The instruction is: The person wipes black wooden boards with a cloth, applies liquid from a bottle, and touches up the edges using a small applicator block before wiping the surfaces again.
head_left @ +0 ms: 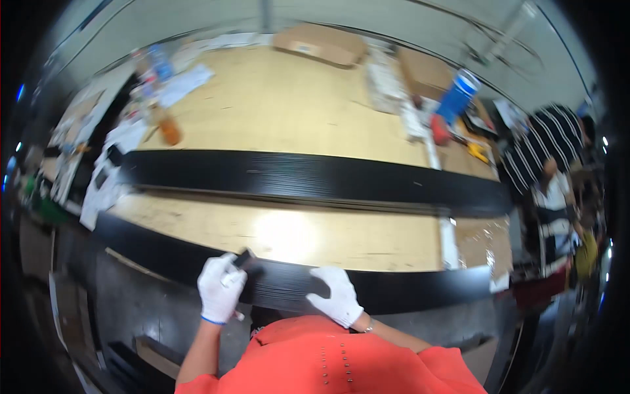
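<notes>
surface: pale wooden workbench point(289, 105) fills mid-scene | far: light wall point(367, 16), cardboard box point(320, 43) at the bench's far edge | near: dark floor point(125, 308) | light: bright glare on the bench

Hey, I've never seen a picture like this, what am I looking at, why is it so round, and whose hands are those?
This is a single view from a wide fisheye camera worn on a person's head, looking down, so straight edges bend near the rim. There is no machine here: the hands belong to the wearer, both in white gloves. The left hand grips a small dark object, too blurred to identify. The right hand lies flat on a long black board at the near edge of a pale wooden workbench. A second black board lies across the middle. Farther back are a cardboard box, a blue container and papers. Another person in a striped shirt is at the right.
</notes>
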Demonstrator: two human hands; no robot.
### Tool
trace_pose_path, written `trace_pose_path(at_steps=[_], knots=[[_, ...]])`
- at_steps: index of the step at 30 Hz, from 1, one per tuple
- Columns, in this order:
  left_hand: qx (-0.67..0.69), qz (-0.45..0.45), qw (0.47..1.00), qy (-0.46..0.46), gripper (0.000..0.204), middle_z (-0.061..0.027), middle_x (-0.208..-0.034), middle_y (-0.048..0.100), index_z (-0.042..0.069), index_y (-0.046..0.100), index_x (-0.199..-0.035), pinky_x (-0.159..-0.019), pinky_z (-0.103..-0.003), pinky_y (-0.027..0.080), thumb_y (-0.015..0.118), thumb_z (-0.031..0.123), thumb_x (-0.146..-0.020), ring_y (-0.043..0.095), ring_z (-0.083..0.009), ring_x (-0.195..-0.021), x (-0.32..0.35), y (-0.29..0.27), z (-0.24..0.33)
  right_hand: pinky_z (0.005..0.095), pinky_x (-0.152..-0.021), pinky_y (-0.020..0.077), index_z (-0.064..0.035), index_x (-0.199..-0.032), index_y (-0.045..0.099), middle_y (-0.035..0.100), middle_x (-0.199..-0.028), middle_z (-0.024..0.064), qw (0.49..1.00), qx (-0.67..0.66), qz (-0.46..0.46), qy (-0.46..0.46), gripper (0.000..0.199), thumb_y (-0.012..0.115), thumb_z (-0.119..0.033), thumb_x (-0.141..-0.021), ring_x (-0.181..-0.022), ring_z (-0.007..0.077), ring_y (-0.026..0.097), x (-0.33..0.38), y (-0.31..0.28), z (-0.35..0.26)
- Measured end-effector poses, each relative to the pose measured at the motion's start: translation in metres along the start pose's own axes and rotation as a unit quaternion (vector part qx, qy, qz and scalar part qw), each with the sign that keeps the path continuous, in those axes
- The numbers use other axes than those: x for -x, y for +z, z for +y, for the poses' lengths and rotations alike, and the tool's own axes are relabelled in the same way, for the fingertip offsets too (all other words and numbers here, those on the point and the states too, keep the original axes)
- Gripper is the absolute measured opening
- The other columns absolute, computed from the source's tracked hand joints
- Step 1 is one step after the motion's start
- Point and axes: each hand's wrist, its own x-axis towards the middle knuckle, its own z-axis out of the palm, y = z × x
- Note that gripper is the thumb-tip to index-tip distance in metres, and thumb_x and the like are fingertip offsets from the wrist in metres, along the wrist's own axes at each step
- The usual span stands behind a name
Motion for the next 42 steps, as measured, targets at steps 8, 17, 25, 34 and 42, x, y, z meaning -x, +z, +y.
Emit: trace_pose_path(at_steps=[8,17,25,34,42], knots=[[-0.233,0.226,0.933,-0.158,0.022,-0.0104,-0.097,0.067,0.004,0.067,-0.108,-0.084,-0.033,0.051,0.072,0.014,-0.088,0.063,-0.0250,-0.087,-0.119,-0.298,-0.331,0.0511,-0.107,0.0382,-0.0072,-0.128,0.061,0.058,-0.130,0.0160,0.963,0.253,-0.078,-0.047,0.057,0.075,-0.036,-0.080,-0.122,0.0355,0.053,-0.069,0.122,-0.096],[-0.395,0.081,0.887,-0.225,0.044,-0.0216,-0.126,0.067,0.007,0.068,-0.124,-0.104,-0.047,0.046,0.072,0.028,-0.086,0.060,-0.0411,-0.119,-0.273,-0.339,-0.480,0.0510,-0.103,0.0423,-0.0052,-0.120,0.062,0.061,-0.126,0.0158,0.958,0.275,-0.068,-0.035,0.047,0.069,-0.025,-0.078,-0.117,0.0362,0.057,-0.075,0.135,-0.097],[-0.384,0.027,0.903,-0.192,0.060,-0.0218,-0.130,0.066,0.008,0.063,-0.136,-0.105,-0.047,0.046,0.073,0.040,-0.086,0.061,-0.0399,-0.122,-0.272,-0.340,-0.456,0.0501,-0.100,0.0441,-0.0046,-0.117,0.063,0.062,-0.122,0.0168,0.958,0.278,-0.060,-0.028,0.041,0.068,-0.020,-0.079,-0.115,0.0373,0.058,-0.081,0.143,-0.102],[0.231,0.246,0.917,-0.214,0.021,0.0011,-0.080,0.059,0.002,0.069,-0.106,-0.060,-0.024,0.044,0.060,0.021,-0.103,0.052,-0.0057,-0.066,-0.169,-0.258,-0.303,0.0454,-0.116,0.0382,-0.0009,-0.141,0.053,0.051,-0.145,0.0240,0.992,-0.010,-0.127,-0.023,0.065,0.075,-0.026,-0.085,-0.135,0.0422,0.046,-0.154,0.214,-0.198],[0.416,-0.150,0.869,-0.220,0.038,-0.0132,-0.128,0.067,-0.004,0.059,-0.136,-0.103,-0.033,0.048,0.055,0.020,-0.106,0.061,-0.0188,-0.117,-0.080,-0.071,-0.131,0.0416,-0.096,0.0548,-0.0143,-0.131,0.067,0.058,-0.134,0.0190,0.998,-0.047,0.046,-0.005,0.048,0.061,-0.003,-0.085,-0.114,0.0385,0.064,-0.161,0.197,-0.182]])
